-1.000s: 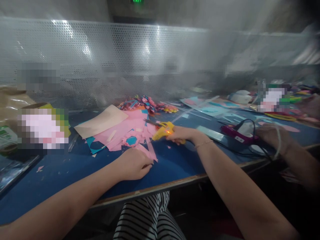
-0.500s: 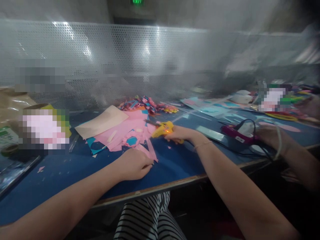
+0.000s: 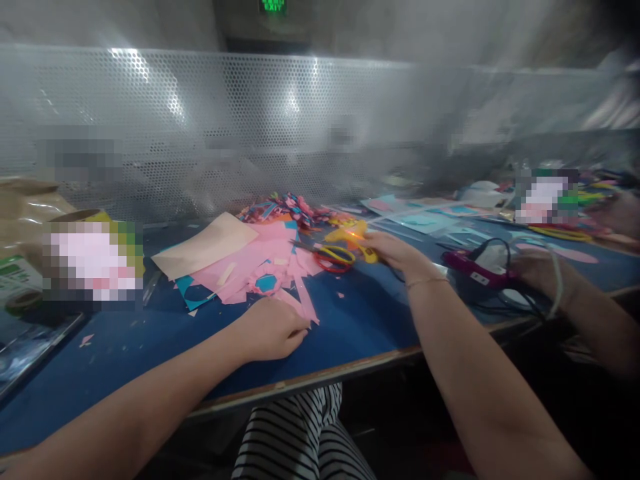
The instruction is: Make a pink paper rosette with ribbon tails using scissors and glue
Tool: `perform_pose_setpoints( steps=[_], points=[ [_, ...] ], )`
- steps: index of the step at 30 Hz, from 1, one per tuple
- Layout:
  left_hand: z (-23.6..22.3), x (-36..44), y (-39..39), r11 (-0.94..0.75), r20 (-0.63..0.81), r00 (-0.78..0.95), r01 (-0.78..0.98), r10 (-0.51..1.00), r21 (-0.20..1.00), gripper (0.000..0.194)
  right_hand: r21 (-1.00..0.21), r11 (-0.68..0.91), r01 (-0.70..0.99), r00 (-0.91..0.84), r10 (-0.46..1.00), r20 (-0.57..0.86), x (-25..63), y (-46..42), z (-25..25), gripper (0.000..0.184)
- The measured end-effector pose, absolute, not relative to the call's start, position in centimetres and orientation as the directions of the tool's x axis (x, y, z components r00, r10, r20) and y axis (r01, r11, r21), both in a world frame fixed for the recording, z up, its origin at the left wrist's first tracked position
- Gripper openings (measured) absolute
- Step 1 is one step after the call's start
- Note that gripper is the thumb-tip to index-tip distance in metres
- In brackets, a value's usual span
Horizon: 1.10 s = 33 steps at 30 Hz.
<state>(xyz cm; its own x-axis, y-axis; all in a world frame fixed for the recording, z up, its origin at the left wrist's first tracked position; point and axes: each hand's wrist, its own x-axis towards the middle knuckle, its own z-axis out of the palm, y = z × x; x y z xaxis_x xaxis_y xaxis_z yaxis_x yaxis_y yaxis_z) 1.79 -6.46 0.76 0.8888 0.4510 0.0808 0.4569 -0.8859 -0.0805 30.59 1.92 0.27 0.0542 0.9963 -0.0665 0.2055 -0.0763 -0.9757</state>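
My left hand [image 3: 273,330] rests on the blue table [image 3: 360,320] with its fingers pinched on the near end of a pink paper strip [image 3: 303,305]. That strip runs back to a pile of pink and blue paper cut-outs [image 3: 260,263]. My right hand [image 3: 395,250] is closed round a yellow glue gun [image 3: 350,233] with an orange light, held just above the table behind the pile. Scissors [image 3: 333,255] with yellow and red handles lie on the table directly under the gun.
Another person's hand [image 3: 540,270] rests at the right beside a purple glue gun [image 3: 475,263] with black cables. A perforated metal screen [image 3: 250,127] closes off the back. Colourful paper scraps [image 3: 295,207], a beige sheet [image 3: 205,243] and a tape roll [image 3: 23,301] lie around.
My right hand has lifted the yellow glue gun and moved it back and to the right, which uncovers the scissors. My left hand has stayed on the pink strip.
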Motion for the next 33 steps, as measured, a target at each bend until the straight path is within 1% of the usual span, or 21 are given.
perform_pose_setpoints(
  steps=[3, 5, 7, 9, 11, 13, 14, 16, 18, 19, 20, 21, 22, 23, 24, 25, 26, 27, 29, 31, 33],
  points=[
    [0.7, 1.8, -6.5, -0.888, 0.091, 0.891, 0.453, 0.446, -0.082, 0.024, -0.910, -0.069, 0.408, 0.182, 0.983, 0.007, 32.1, 2.0, 0.4, 0.013],
    [0.7, 1.8, -6.5, -0.888, 0.099, 0.889, 0.454, 0.447, -0.074, 0.023, -0.834, -0.058, 0.549, 0.221, 0.972, 0.077, 33.1, 2.4, 0.2, 0.016],
    [0.8, 1.9, -6.6, -0.888, 0.111, 0.888, 0.455, 0.447, -0.063, 0.023, -0.698, -0.059, 0.714, 0.222, 0.964, 0.146, 34.1, 3.0, -0.2, 0.018],
    [0.9, 1.9, -6.5, -0.886, 0.129, 0.884, 0.459, 0.449, -0.062, 0.024, -0.514, -0.100, 0.852, 0.213, 0.963, 0.166, 34.9, 3.7, -0.8, 0.022],
    [1.2, 1.8, -6.2, -0.875, 0.154, 0.872, 0.478, 0.464, -0.070, 0.026, -0.369, -0.168, 0.914, 0.230, 0.964, 0.132, 35.5, 4.3, -1.5, 0.025],
    [1.7, 1.6, -5.8, -0.845, 0.194, 0.839, 0.530, 0.509, -0.074, 0.029, -0.288, -0.256, 0.923, 0.294, 0.951, 0.097, 35.7, 4.7, -2.0, 0.026],
    [2.0, 1.4, -5.5, -0.824, 0.225, 0.812, 0.563, 0.538, -0.064, 0.031, -0.261, -0.298, 0.918, 0.334, 0.936, 0.107, 35.6, 4.7, -2.1, 0.025],
    [2.7, 1.0, -4.9, -0.770, 0.332, 0.729, 0.637, 0.599, -0.009, 0.032, -0.243, -0.342, 0.908, 0.395, 0.892, 0.221, 35.0, 4.5, -1.9, 0.023],
    [3.3, 0.5, -4.3, -0.732, 0.457, 0.625, 0.676, 0.633, 0.089, 0.032, -0.302, -0.278, 0.912, 0.386, 0.831, 0.400, 33.4, 3.7, -1.0, 0.024],
    [3.5, 0.2, -4.1, -0.711, 0.524, 0.554, 0.687, 0.647, 0.151, 0.031, -0.351, -0.195, 0.916, 0.352, 0.810, 0.469, 32.2, 3.1, -0.3, 0.024],
    [3.6, 0.1, -3.8, -0.691, 0.580, 0.477, 0.688, 0.660, 0.220, 0.030, -0.414, -0.077, 0.907, 0.294, 0.820, 0.491, 30.7, 2.4, 0.4, 0.025],
    [3.6, -0.1, -3.6, -0.669, 0.627, 0.389, 0.680, 0.675, 0.300, 0.028, -0.491, 0.047, 0.870, 0.219, 0.856, 0.468, 29.0, 1.6, 1.2, 0.026],
    [3.6, -0.1, -3.5, -0.649, 0.656, 0.301, 0.656, 0.692, 0.384, 0.025, -0.563, 0.147, 0.813, 0.111, 0.910, 0.399, 27.3, 0.7, 2.0, 0.030],
    [3.6, -0.2, -3.3, -0.628, 0.665, 0.219, 0.619, 0.714, 0.471, 0.023, -0.650, 0.203, 0.733, 0.009, 0.952, 0.306, 25.4, -0.2, 2.7, 0.035],
    [3.5, -0.2, -3.3, -0.605, 0.659, 0.140, 0.569, 0.739, 0.557, 0.022, -0.737, 0.245, 0.630, -0.146, 0.969, 0.198, 23.7, -1.1, 3.4, 0.039],
    [3.4, -0.1, -3.2, -0.580, 0.640, 0.074, 0.512, 0.765, 0.634, 0.022, -0.816, 0.240, 0.526, -0.303, 0.949, 0.084, 22.0, -2.0, 3.8, 0.041],
    [3.3, -0.1, -3.2, -0.557, 0.616, 0.021, 0.453, 0.787, 0.696, 0.023, -0.875, 0.180, 0.449, -0.429, 0.902, -0.035, 20.5, -2.8, 4.2, 0.044],
    [3.2, 0.0, -3.2, -0.540, 0.597, -0.026, 0.397, 0.802, 0.742, 0.023, -0.922, 0.098, 0.375, -0.507, 0.854, -0.115, 19.1, -3.4, 4.3, 0.047],
    [3.0, 0.1, -3.3, -0.535, 0.587, -0.096, 0.314, 0.804, 0.784, 0.024, -0.973, -0.100, 0.207, -0.565, 0.800, -0.202, 16.9, -4.3, 4.3, 0.051],
    [2.8, 0.1, -3.5, -0.559, 0.612, -0.130, 0.295, 0.780, 0.775, 0.024, -0.974, -0.225, 0.017, -0.555, 0.808, -0.196, 15.2, -4.8, 3.9, 0.046],
    [2.7, 0.2, -3.7, -0.589, 0.657, -0.129, 0.341, 0.743, 0.733, 0.023, -0.953, -0.239, -0.189, -0.493, 0.862, -0.118, 13.8, -4.9, 3.3, 0.036]
  ],
)
